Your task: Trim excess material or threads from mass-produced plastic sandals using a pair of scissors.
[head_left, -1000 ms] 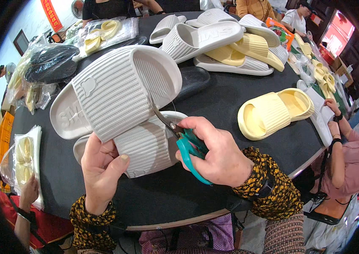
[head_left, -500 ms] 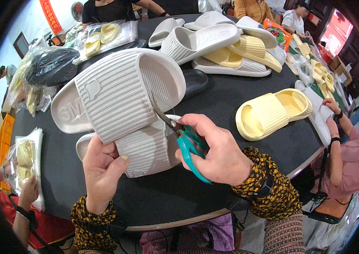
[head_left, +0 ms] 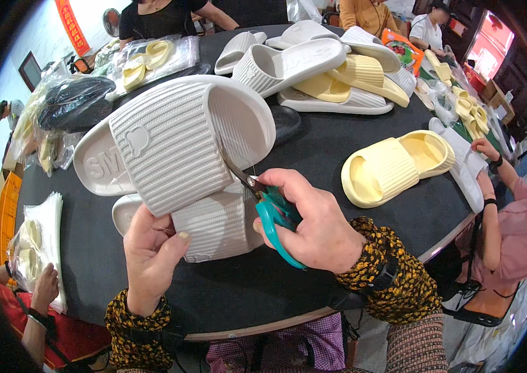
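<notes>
My left hand [head_left: 151,248] is closed on the lower edge of a light grey slide sandal [head_left: 173,149] with a ribbed strap and a raised bear-head shape. In my right hand [head_left: 316,227] is a pair of scissors [head_left: 279,233] with teal handles and dark blades. The blade tips lie against the edge of the strap, at the sandal's foot opening. A fine thread shows near the blades. Under the held sandal lies a second grey slide sandal [head_left: 214,224] on the black table [head_left: 338,273], partly hidden by the first one and my left hand.
A yellow slide sandal [head_left: 397,166] lies to the right. Grey and yellow sandals [head_left: 313,65] are piled at the back. Bagged sandals [head_left: 77,102] sit at the far left, and a stack of plastic bags [head_left: 49,236] nearer. Co-workers' hands [head_left: 46,286] are busy at both sides.
The scissors and both hands keep nearly the same places on the sandal. The whole view has shifted slightly. At the left, a co-worker's hand has moved a little lower on the bagged sandals.
</notes>
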Demonstrator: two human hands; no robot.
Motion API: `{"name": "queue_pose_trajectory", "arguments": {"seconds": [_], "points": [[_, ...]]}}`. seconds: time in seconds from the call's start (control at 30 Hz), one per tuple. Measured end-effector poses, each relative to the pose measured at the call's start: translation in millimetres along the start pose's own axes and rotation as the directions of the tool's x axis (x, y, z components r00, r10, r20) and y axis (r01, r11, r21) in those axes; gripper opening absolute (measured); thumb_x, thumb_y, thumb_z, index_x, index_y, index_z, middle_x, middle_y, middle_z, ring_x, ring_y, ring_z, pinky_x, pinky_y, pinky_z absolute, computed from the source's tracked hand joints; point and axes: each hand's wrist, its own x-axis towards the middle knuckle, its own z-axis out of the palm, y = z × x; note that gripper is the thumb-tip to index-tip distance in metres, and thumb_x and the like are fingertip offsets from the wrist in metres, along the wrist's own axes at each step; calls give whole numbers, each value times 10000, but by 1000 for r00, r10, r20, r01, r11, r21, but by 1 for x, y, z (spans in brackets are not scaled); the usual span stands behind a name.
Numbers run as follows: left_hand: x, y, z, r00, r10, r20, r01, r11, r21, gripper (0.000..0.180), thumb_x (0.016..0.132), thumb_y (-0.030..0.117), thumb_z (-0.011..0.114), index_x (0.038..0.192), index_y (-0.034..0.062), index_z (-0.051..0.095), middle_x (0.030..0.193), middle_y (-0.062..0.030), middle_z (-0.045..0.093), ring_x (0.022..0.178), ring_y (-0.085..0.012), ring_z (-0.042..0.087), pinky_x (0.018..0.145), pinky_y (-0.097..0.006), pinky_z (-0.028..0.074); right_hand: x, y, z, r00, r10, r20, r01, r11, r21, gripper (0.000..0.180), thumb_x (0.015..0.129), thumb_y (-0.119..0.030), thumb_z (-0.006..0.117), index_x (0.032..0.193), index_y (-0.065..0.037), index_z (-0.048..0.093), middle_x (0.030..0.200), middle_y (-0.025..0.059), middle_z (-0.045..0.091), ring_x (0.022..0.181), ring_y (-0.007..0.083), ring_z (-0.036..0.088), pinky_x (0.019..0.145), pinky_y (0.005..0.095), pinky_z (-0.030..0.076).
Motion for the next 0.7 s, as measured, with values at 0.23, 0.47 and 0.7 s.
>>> {"name": "queue_pose_trajectory", "arguments": {"seconds": [0.23,0.47,0.7], "points": [[0,-1,0,1000,1,3,-1,1000,-7,550,815,-119,451,1347,-117,311,1254,-235,528,1162,-261,537,981,-340,421,0,-1,-3,998,58,35,-59,997,42,461,797,-74,699,1187,12,469,792,80,598,717,91,582,655,257,482],[-2,-3,0,1000,7,-1,-7,1000,-15,547,814,-123,458,1344,-110,324,1237,-225,543,1148,-248,544,971,-329,416,1,-12,-6,990,141,14,-142,982,123,494,799,-62,695,1217,17,444,926,76,609,787,85,569,712,237,481],[-7,1,1,997,-69,-36,70,997,24,501,812,-126,467,1304,-85,384,1192,-182,571,1071,-194,575,891,-281,450,1,-16,-7,986,163,26,-165,974,154,533,780,-58,712,1227,14,431,960,85,601,814,85,560,731,233,477]]}}
